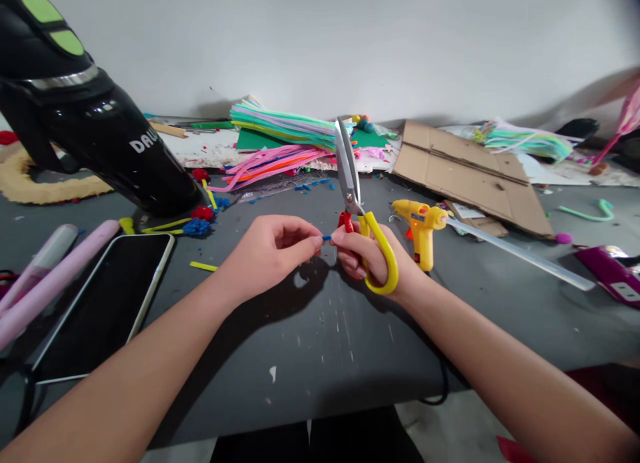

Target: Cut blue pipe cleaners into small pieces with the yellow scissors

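Between the fingertips of both hands is a short blue piece [327, 238], perhaps a bit of pipe cleaner; most of it is covered by the fingers. My left hand [273, 253] is closed in a pinch on its left end. With thumb and finger, my right hand [367, 249] pinches the other end. Hooked in that same right hand are scissors [377, 259] with yellow and red handles, their metal blades pointing up and nearly closed. Just right of this hand, a yellow hot glue gun [423, 229] rests on the grey table [300, 356].
At left stand a black bottle [125, 143] and a phone [105, 309]. Bundles of pastel [285, 126] and pink pipe cleaners [270, 163] lie along the wall. Flattened cardboard [465, 176] and a clear glue stick [525, 253] are on the right. Small blue bits [315, 184] are scattered behind my hands.
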Motion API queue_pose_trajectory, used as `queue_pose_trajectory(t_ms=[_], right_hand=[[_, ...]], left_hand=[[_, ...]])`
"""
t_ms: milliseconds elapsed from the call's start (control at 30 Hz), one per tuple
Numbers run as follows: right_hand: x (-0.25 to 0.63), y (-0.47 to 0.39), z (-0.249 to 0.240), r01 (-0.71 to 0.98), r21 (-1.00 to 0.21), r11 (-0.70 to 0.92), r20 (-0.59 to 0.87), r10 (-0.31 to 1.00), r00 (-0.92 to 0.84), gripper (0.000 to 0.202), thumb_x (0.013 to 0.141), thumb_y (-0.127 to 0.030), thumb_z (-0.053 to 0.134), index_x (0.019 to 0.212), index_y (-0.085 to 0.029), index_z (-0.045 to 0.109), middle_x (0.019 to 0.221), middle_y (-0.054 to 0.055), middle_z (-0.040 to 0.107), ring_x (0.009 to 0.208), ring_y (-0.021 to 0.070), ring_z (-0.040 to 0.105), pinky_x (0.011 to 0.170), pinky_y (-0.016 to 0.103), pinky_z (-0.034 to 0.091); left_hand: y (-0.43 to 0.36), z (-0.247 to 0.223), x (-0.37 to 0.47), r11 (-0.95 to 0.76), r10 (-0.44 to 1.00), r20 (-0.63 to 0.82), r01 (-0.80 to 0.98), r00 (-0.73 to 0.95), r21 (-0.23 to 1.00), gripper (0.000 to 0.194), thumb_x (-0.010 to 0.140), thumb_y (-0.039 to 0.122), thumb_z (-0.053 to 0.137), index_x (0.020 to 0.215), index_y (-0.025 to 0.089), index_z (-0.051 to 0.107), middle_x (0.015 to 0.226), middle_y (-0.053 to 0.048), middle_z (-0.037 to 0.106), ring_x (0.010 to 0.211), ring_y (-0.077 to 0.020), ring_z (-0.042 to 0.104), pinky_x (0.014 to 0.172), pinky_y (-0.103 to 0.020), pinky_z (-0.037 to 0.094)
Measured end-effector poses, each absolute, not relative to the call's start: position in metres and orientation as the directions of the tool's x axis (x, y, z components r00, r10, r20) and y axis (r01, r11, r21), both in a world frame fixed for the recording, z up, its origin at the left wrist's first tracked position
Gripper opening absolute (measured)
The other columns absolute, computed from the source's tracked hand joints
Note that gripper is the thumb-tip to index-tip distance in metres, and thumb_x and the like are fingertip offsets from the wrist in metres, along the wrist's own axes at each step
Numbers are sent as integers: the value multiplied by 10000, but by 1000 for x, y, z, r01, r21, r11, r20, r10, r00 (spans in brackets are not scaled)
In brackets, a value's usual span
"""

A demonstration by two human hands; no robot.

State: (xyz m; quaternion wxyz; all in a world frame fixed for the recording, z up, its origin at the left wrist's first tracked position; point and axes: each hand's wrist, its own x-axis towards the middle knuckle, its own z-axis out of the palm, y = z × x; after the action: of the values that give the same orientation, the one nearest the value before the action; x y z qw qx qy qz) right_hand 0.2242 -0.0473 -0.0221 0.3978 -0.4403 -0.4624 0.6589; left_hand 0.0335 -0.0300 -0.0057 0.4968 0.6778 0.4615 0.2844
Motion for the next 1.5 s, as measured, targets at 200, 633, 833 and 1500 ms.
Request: queue_pose_trajectory(t_ms=[200,633,833,1500], right_hand=[[224,-49,-23,-80,-969,-235,-204,938,-280,278,850,-339,604,640,-188,502,495,-62,413,401,64,354,398,225,262],[247,-51,-27,595,-791,143,73,987,-141,357,741,-431,736,663,-194,481,595,-49,411,574,95,324,505,245,253],[250,-47,-34,702,-676,226,109,972,-207,401,786,-436,676,644,-205,381,593,-52,330,603,108,259,532,256,240],[254,-45,-39,771,-560,305,111,949,-294,384,819,-410,626,646,-209,349,596,-44,352,601,115,255,538,263,247]], left_hand=[[-30,-6,34,-89,909,-62,335,413,938,272,825,406,647,871,149,724,758,-50,710,641,-126,610,607,-227,498],[-12,10,-9,-186,956,50,466,290,865,299,793,440,678,912,172,735,763,-53,716,663,-146,636,629,-243,533],[-6,13,-24,-250,960,126,553,252,795,289,805,432,661,885,163,732,725,-52,694,658,-151,618,617,-250,497],[-5,11,-27,-321,944,190,626,269,711,250,819,409,625,827,171,702,726,-45,670,647,-144,566,600,-250,439]])
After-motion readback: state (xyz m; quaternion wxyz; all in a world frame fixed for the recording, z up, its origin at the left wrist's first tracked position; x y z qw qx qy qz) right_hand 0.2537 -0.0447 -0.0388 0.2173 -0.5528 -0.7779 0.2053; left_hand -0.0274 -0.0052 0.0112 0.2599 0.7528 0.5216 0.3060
